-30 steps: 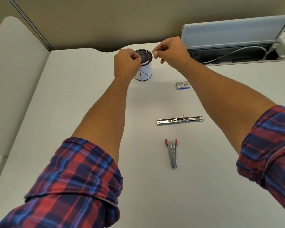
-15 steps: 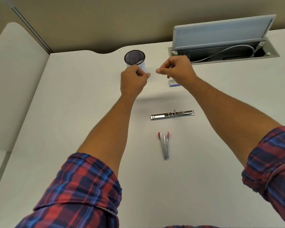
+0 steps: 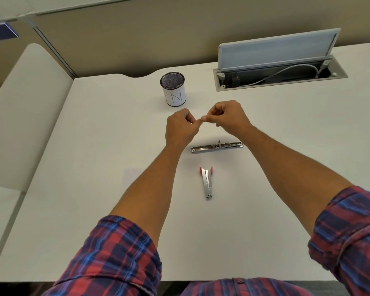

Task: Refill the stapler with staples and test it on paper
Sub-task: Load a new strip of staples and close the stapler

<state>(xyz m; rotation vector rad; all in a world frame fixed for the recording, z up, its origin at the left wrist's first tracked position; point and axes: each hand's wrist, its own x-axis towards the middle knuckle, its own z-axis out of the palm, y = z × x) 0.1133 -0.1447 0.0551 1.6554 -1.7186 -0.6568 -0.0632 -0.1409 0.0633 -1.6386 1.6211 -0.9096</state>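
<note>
Two plaid sleeves point(image 3: 107, 259) are rolled up at the near edge of the white worktop point(image 3: 73, 189), and both forearms reach forward and converge. Between them lies the stapler body point(image 3: 207, 182), long axis running near to far, its red end farthest away and its narrow metal tip toward the person. Just beyond it the detached metal stapler rail point(image 3: 217, 147) lies crosswise, left to right. Above the rail, the left hand point(image 3: 181, 130) and right hand point(image 3: 228, 117) meet fingertip to fingertip, each grip curled in a pinch; what they pinch is too small to tell. Farther back stands a mesh pen cup point(image 3: 173, 89), and right of it an open cable hatch point(image 3: 280, 60).
</note>
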